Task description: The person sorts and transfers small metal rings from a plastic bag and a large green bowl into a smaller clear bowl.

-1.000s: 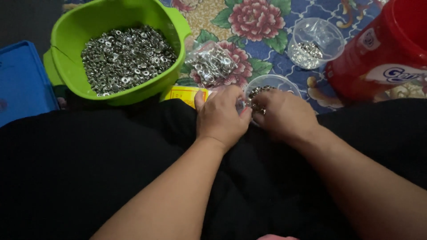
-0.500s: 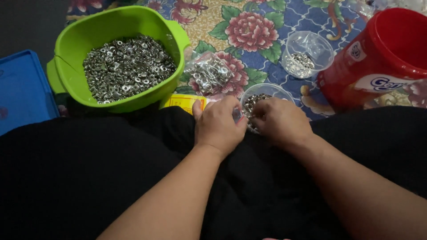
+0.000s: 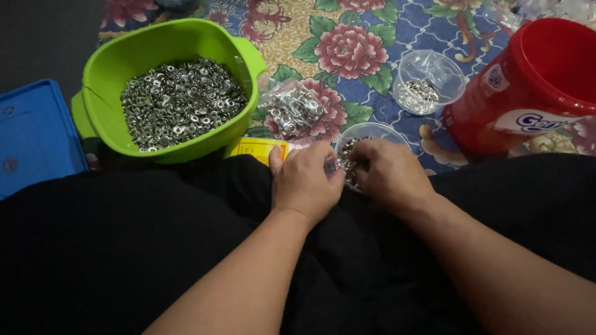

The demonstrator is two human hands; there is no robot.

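My left hand (image 3: pixel 304 183) rests on the black cloth over my lap, fingers curled against the near side of a small clear plastic cup (image 3: pixel 367 130) that holds small silver metal pieces. My right hand (image 3: pixel 392 175) covers the cup's right half, its fingertips dipped among the pieces and hidden. The two hands almost touch over the cup. A shiny bit shows between them, too small to make out.
A green bowl (image 3: pixel 155 38) full of silver metal rings stands at the back left. Beside it lie a clear bag of metal pieces (image 3: pixel 293 111) and a yellow packet (image 3: pixel 256 149). A second clear cup (image 3: pixel 429 77), a red tub (image 3: pixel 528 87) and a blue tray (image 3: pixel 34 136) surround them on a floral cloth (image 3: pixel 347 37).
Both hands have stayed at the clear cup with only small finger movements. The view has shifted slightly, so the bowl and tub sit a little lower in the frame.
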